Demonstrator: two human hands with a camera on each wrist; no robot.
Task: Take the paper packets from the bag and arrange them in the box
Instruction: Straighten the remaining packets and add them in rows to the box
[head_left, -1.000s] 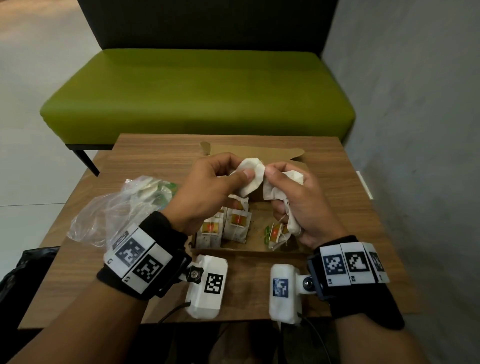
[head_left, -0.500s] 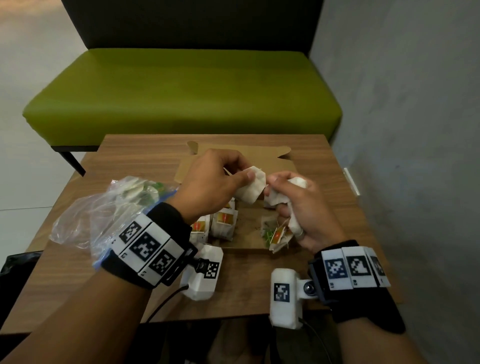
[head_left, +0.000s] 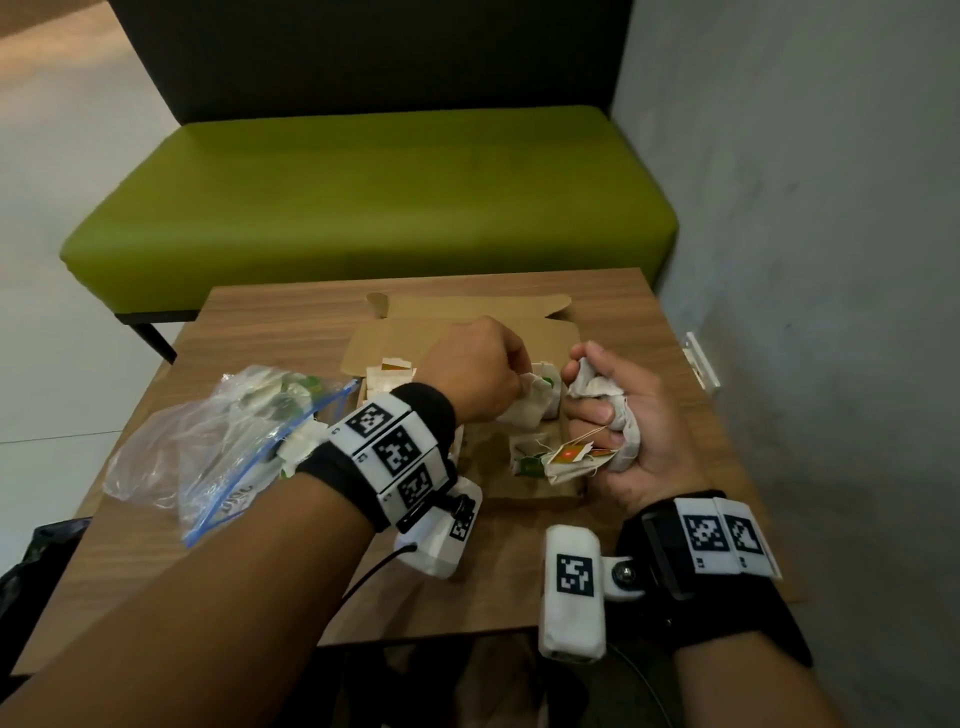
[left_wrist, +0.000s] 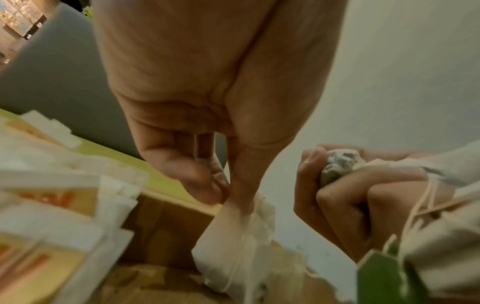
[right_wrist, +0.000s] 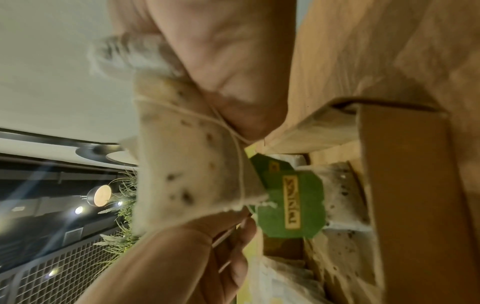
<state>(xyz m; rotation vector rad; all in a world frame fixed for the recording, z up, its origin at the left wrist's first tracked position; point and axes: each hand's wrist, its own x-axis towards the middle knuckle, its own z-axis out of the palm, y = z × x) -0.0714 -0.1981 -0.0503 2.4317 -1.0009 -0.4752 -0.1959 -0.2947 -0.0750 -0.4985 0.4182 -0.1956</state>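
Note:
An open brown cardboard box (head_left: 470, 340) lies on the wooden table (head_left: 291, 317). My left hand (head_left: 519, 387) pinches one white paper packet (head_left: 525, 413) between thumb and finger, low inside the box; the left wrist view shows that packet (left_wrist: 233, 246) hanging from the fingertips. My right hand (head_left: 589, 410) grips a crumpled bunch of packets (head_left: 597, 387) just right of it, with strings and coloured tags (head_left: 571, 454) dangling over the box's near right corner. Several packets (head_left: 389, 374) stand in the box's left part. A clear zip bag (head_left: 223, 441) with more packets lies to the left.
A green bench (head_left: 363, 208) stands behind the table and a grey wall (head_left: 805, 260) runs close along its right edge. The box lid (head_left: 467, 306) lies folded back on the far side. Bare wood shows at the table's near edge (head_left: 498, 597).
My left hand has separated from the right and gone down into the box with one packet. The right hand still grips its bunch and has barely moved.

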